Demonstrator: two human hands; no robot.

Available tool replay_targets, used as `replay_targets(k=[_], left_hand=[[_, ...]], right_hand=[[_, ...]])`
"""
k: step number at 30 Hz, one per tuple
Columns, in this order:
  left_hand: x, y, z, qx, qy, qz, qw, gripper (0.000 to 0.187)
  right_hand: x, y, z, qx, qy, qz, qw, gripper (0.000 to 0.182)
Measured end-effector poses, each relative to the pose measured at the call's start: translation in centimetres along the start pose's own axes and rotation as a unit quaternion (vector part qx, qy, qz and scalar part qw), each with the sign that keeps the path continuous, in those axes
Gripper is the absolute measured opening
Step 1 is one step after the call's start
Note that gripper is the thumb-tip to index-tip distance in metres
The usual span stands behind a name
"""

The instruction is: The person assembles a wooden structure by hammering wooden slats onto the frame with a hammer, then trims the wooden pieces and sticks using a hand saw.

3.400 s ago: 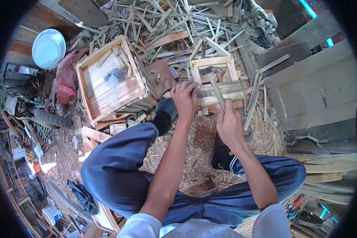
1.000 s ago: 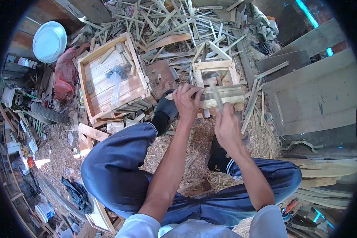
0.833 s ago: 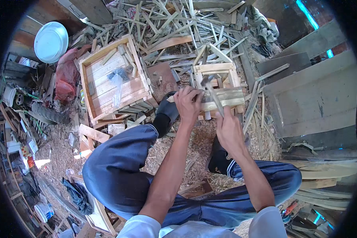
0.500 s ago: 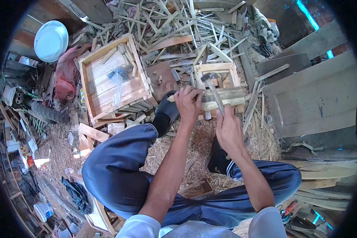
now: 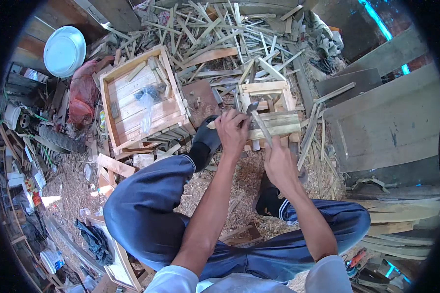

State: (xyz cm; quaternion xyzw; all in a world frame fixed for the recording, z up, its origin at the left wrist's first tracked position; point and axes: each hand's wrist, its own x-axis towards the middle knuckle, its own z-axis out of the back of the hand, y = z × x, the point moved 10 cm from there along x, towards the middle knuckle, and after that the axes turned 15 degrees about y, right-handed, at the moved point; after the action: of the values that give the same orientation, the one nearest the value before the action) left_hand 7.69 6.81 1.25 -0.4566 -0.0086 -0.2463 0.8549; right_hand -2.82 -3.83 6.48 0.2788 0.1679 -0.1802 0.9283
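Observation:
My right hand [image 5: 280, 166] is wrapped round the wooden handle of a hammer [image 5: 262, 128]. The hammer's metal head is low, beside the fingers of my left hand [image 5: 232, 130], at the left end of a wooden slat. That slat [image 5: 281, 128] lies across the near side of a small wooden frame [image 5: 263, 88]. My left hand is closed at the slat's left end, its fingers bent together; what they pinch, if anything, is too small to make out.
A large wooden crate [image 5: 107, 108] with wood pieces and a plastic bag stands to the left. Scrap sticks [image 5: 210, 34] are piled behind. Boards [image 5: 386, 117] lean at the right. My shoe [image 5: 208, 133] is beside my left hand.
The hammer head has come down and a little left, nearer to my left fingers. My right hand has moved slightly down with it. My left hand has barely moved.

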Motion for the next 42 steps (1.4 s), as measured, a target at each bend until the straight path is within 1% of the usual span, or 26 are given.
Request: replay_targets(k=[2, 4, 5, 7, 8, 11, 13, 14, 16, 17, 19, 22, 24, 26, 28, 29, 31, 32, 33, 34, 35, 36, 37, 38, 40, 42], left_hand=[[-0.5, 0.2, -0.2, -0.012, -0.001, 0.002, 1.000, 0.007], [-0.6, 0.3, -0.4, -0.011, -0.005, 0.002, 1.000, 0.007], [-0.5, 0.1, -0.2, -0.007, -0.010, -0.001, 1.000, 0.007], [-0.5, 0.1, 0.0, -0.004, -0.013, -0.002, 1.000, 0.007], [-0.4, 0.2, 0.0, -0.003, -0.010, 0.002, 1.000, 0.007], [-0.4, 0.2, -0.1, -0.002, -0.008, 0.002, 1.000, 0.009], [-0.9, 0.3, -0.4, 0.000, -0.003, 0.003, 1.000, 0.009], [-0.7, 0.3, -0.4, 0.000, 0.001, 0.010, 1.000, 0.009], [-0.2, 0.2, -0.2, 0.001, 0.002, 0.012, 1.000, 0.009], [-0.1, 0.1, 0.0, -0.003, -0.007, 0.005, 1.000, 0.008], [-0.5, 0.2, 0.0, -0.008, -0.010, 0.005, 1.000, 0.007], [-0.7, 0.0, -0.1, -0.003, -0.011, -0.004, 1.000, 0.007], [-0.4, 0.5, -0.2, -0.014, 0.009, 0.030, 0.999, 0.007], [-0.4, 0.6, -0.1, -0.006, 0.003, 0.025, 1.000, 0.007], [-0.4, 0.6, -0.1, -0.002, 0.001, 0.023, 1.000, 0.007], [-0.3, 0.7, -0.4, -0.004, 0.013, 0.027, 1.000, 0.008], [-0.2, 0.3, 0.1, -0.006, 0.023, 0.032, 0.999, 0.010], [-0.5, -0.2, 1.0, 0.047, -0.002, 0.033, 0.998, 0.011], [-0.7, -0.6, 1.9, 0.098, -0.026, 0.035, 0.994, 0.013], [-0.7, -0.5, 2.0, 0.095, -0.027, 0.038, 0.994, 0.013], [-0.9, 0.2, 2.7, 0.124, -0.057, 0.081, 0.987, 0.015], [-1.2, 1.0, 3.4, 0.152, -0.086, 0.124, 0.977, 0.016], [-0.9, 1.9, 2.8, 0.159, -0.045, 0.131, 0.978, 0.023], [-1.1, 2.2, 2.6, 0.157, -0.045, 0.135, 0.977, 0.023], [-0.9, 3.0, 0.5, 0.148, 0.071, 0.158, 0.974, 0.030], [-0.8, 2.8, 0.6, 0.142, 0.055, 0.148, 0.977, 0.029]], right_hand=[[-0.5, 0.3, 0.0, 0.001, 0.008, -0.011, 1.000, 0.021], [-1.2, 1.2, 1.3, 0.065, -0.057, 0.038, 0.996, 0.021], [-1.1, 0.6, 0.8, 0.065, -0.057, 0.038, 0.995, 0.021], [0.0, -0.3, -0.4, 0.018, -0.014, 0.017, 1.000, 0.020], [0.1, -0.6, -0.3, 0.018, -0.018, 0.019, 1.000, 0.020], [-0.6, 0.4, 0.6, 0.021, -0.010, -0.013, 1.000, 0.021], [-1.0, 0.8, 1.0, 0.055, -0.054, 0.026, 0.997, 0.021], [-0.8, 0.4, 0.9, 0.055, -0.057, 0.028, 0.997, 0.021], [-0.1, -0.4, -0.3, -0.001, 0.001, 0.000, 1.000, 0.022], [0.1, -0.4, -0.2, -0.002, -0.001, 0.003, 1.000, 0.022], [-0.6, 0.4, 0.8, 0.038, -0.012, -0.008, 0.999, 0.023], [-0.3, -0.7, -0.2, 0.024, -0.003, -0.010, 1.000, 0.023], [-0.2, -1.4, -0.1, 0.011, -0.004, -0.011, 1.000, 0.023], [-0.1, -1.4, 0.1, -0.003, 0.002, -0.011, 1.000, 0.023], [-0.5, -1.0, 1.2, -0.003, 0.027, -0.077, 0.997, 0.023], [-0.5, -1.2, 1.1, -0.005, 0.028, -0.078, 0.997, 0.023], [-0.6, -1.1, 1.8, 0.037, -0.011, -0.043, 0.998, 0.023], [-0.7, -1.0, 1.9, 0.035, -0.010, -0.043, 0.998, 0.023], [-0.8, -0.9, 1.8, 0.064, 0.006, -0.037, 0.997, 0.023], [-1.1, -0.8, 1.6, 0.092, 0.021, -0.033, 0.995, 0.024], [-1.5, -0.4, 1.6, 0.087, 0.023, -0.035, 0.995, 0.024], [-2.0, 0.7, 2.3, 0.116, -0.016, 0.004, 0.993, 0.024], [-2.5, 1.5, 3.0, 0.147, -0.053, 0.045, 0.987, 0.023], [-2.4, 1.3, 2.9, 0.144, -0.050, 0.044, 0.987, 0.023], [-1.9, -0.1, 1.7, 0.107, 0.008, -0.030, 0.994, 0.025], [-1.7, -0.3, 1.6, 0.103, 0.008, -0.033, 0.994, 0.025]])
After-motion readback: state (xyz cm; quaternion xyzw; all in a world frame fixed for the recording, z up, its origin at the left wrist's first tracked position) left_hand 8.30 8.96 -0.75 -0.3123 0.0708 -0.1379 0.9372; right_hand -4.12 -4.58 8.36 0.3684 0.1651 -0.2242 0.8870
